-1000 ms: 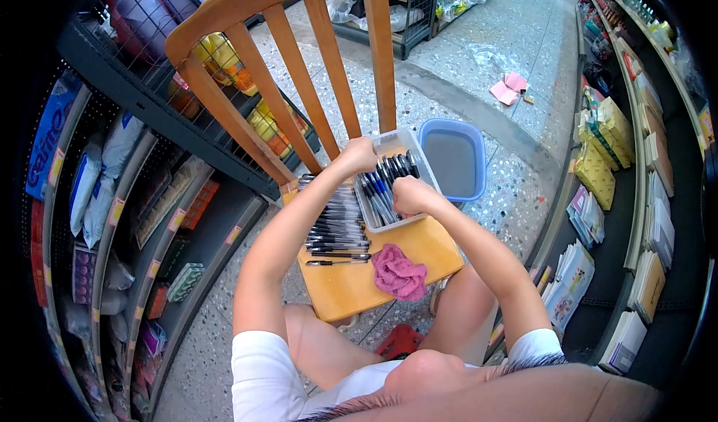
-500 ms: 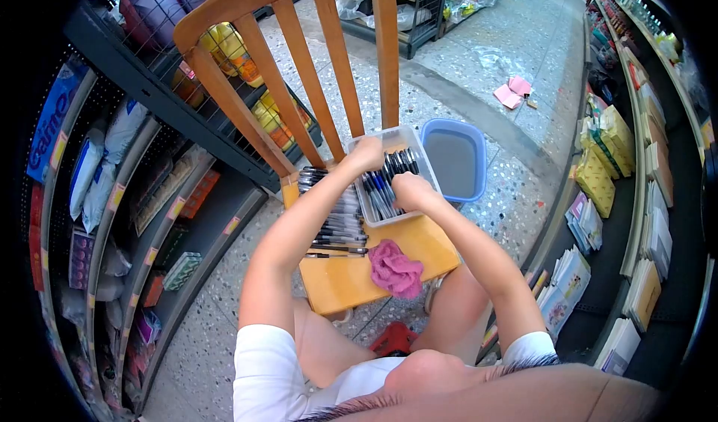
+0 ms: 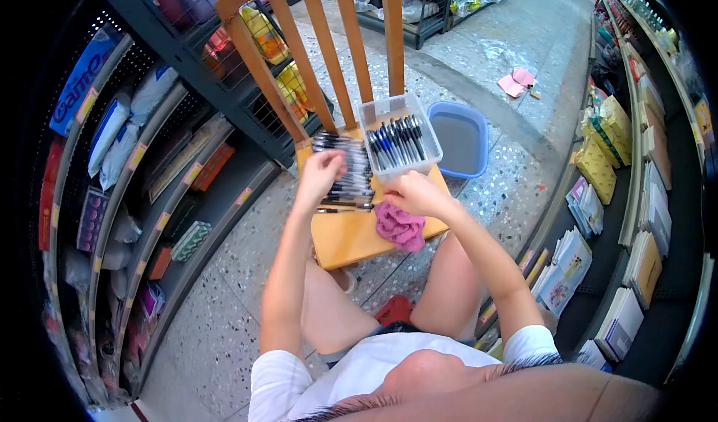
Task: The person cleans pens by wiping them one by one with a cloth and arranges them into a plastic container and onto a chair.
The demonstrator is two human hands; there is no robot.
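Left hand [image 3: 321,173] over slim clear-black plastic pens [image 3: 357,176], right hand [image 3: 415,193] beside crumpled pink cloth [image 3: 400,229]. Grips: can't tell. Touch lightly; pens could roll.

Pens [image 3: 356,176], seemingly capped, lie beside a clear box [image 3: 387,108] holding more.

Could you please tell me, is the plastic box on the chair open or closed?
Open: no lid covers the box, and the pens inside are visible from above.

The shirt [image 3: 366,358] is white, its short sleeves [image 3: 279,383] ending above the elbows.
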